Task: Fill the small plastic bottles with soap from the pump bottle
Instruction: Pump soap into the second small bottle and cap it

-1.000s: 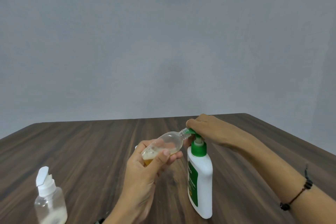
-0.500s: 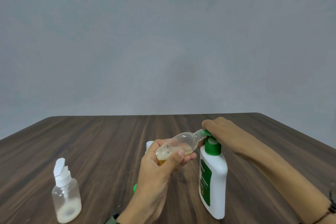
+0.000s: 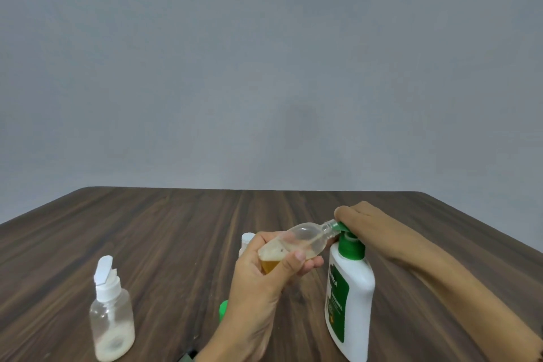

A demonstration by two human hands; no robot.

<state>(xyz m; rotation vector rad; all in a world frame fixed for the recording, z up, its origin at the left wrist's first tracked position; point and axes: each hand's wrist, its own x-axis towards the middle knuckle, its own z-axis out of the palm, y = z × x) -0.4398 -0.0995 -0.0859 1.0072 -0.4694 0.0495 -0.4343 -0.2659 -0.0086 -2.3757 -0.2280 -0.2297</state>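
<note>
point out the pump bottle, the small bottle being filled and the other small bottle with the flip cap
pump bottle [image 3: 357, 297], head view, white body
small bottle being filled [image 3: 305, 236], head view, clear shoulder
small bottle with the flip cap [image 3: 111, 320], head view, clear body

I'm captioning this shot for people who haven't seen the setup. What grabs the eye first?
The two hands meeting right of centre: the left hand tilts a clear small bottle to the green nozzle of the white pump bottle, which the right hand presses. A capped small bottle stands at near left.
</note>
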